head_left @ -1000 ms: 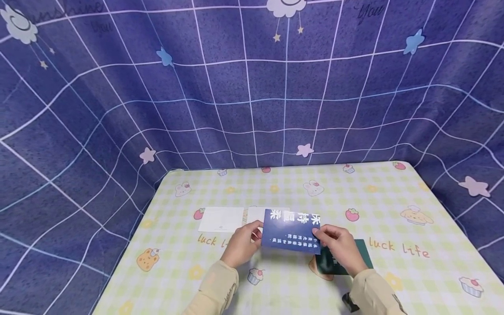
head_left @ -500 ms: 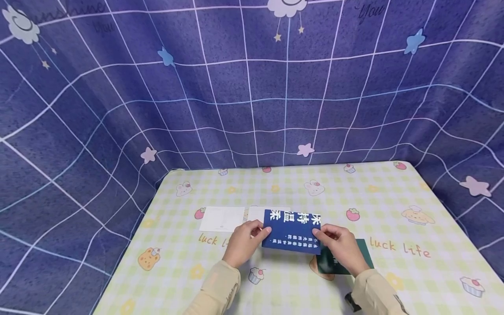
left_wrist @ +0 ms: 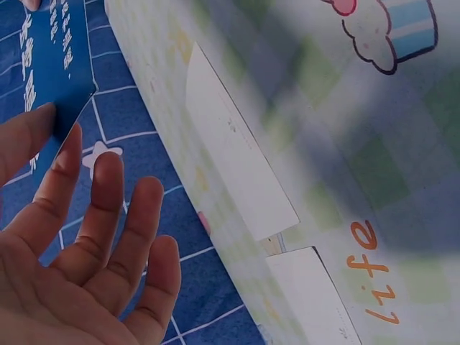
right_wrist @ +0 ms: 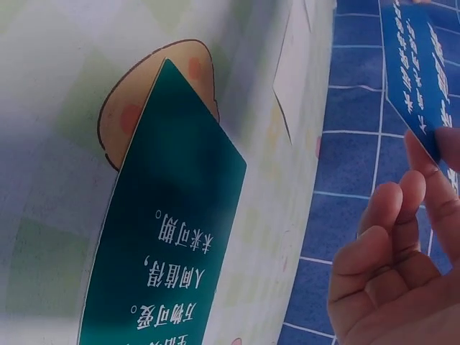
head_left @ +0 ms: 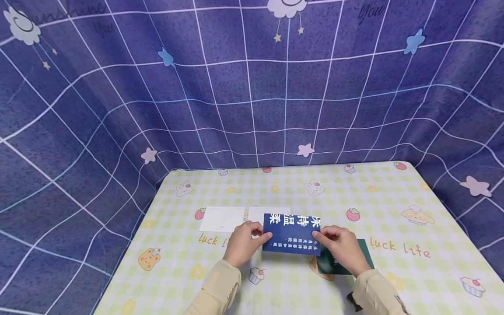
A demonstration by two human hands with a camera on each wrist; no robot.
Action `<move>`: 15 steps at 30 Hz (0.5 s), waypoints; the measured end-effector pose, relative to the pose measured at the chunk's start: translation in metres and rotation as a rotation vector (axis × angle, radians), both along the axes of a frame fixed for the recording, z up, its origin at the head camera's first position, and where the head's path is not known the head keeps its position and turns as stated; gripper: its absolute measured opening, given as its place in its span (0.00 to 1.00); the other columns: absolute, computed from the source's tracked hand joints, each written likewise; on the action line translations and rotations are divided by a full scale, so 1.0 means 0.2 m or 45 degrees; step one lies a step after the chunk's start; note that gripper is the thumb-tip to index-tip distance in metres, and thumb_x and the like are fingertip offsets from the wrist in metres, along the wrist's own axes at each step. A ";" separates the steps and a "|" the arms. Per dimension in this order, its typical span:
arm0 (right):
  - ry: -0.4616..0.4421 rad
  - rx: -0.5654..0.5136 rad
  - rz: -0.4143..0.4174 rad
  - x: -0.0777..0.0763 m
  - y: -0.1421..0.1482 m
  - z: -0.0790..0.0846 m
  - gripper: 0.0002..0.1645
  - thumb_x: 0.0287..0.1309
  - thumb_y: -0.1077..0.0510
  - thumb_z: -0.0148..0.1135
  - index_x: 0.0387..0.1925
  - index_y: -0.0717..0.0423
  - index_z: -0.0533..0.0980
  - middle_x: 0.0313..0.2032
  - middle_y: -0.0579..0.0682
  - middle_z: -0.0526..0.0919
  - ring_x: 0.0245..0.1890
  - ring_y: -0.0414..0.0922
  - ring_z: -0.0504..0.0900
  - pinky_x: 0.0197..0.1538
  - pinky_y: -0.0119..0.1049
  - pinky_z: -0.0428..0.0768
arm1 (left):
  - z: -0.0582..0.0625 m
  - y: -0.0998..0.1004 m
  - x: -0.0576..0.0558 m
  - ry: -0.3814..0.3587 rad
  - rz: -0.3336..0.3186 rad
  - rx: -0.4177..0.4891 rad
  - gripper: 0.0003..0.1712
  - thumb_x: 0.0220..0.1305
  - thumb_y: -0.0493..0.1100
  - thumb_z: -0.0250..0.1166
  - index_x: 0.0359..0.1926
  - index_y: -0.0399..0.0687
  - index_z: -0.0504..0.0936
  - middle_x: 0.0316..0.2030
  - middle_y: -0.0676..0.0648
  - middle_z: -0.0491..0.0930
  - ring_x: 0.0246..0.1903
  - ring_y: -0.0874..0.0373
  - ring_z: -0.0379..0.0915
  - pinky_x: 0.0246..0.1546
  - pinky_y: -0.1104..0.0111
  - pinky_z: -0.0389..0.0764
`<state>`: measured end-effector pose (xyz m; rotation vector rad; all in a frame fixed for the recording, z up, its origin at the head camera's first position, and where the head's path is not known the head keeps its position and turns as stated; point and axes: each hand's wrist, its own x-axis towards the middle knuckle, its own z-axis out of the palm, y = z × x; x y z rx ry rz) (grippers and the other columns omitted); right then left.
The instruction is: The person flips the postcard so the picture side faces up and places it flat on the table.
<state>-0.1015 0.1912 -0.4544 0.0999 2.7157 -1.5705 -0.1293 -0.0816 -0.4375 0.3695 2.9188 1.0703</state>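
Observation:
Both hands hold up a dark blue card [head_left: 291, 236] with white Chinese characters, above the table. My left hand [head_left: 244, 243] pinches its left edge between thumb and forefinger; in the left wrist view the other fingers [left_wrist: 136, 230] of that hand spread loosely apart. My right hand [head_left: 342, 247] pinches the opposite edge, thumb on the printed face. Under the right hand lies a dark green card [right_wrist: 165, 201] with white characters, partly covered in the head view. Two white cards lie side by side behind the left hand: one at the left [head_left: 222, 218], the other [head_left: 260, 213] partly hidden by the blue card.
A green-and-white checked tablecloth [head_left: 393, 210] with cartoon prints covers the table. Behind and beside it hangs a blue grid-patterned curtain [head_left: 228, 83]. A small black object [head_left: 354, 302] shows beside the right sleeve, its kind unclear.
The blue card's top edge has dipped slightly toward me, and the glare on it is gone. My left thumb has come onto the card's front face. The cards on the table have not moved.

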 end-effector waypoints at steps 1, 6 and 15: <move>-0.003 0.015 -0.002 0.00 0.00 0.00 0.12 0.63 0.47 0.70 0.29 0.50 0.85 0.32 0.44 0.83 0.34 0.43 0.75 0.40 0.35 0.71 | 0.00 0.00 0.00 -0.007 -0.001 -0.004 0.12 0.63 0.49 0.72 0.26 0.54 0.80 0.31 0.54 0.78 0.36 0.56 0.77 0.39 0.62 0.76; -0.027 0.066 0.013 0.01 -0.01 0.00 0.12 0.61 0.48 0.72 0.29 0.50 0.86 0.31 0.43 0.83 0.33 0.42 0.75 0.41 0.36 0.71 | 0.00 -0.01 0.02 -0.065 0.009 -0.033 0.12 0.62 0.50 0.73 0.26 0.54 0.80 0.32 0.53 0.78 0.35 0.56 0.74 0.39 0.61 0.76; -0.117 0.152 0.079 0.00 -0.05 -0.03 0.13 0.60 0.46 0.72 0.25 0.47 0.85 0.30 0.42 0.84 0.32 0.42 0.75 0.38 0.38 0.69 | -0.01 -0.04 0.04 -0.111 0.031 -0.152 0.16 0.60 0.51 0.74 0.23 0.53 0.77 0.27 0.53 0.74 0.28 0.58 0.67 0.33 0.63 0.69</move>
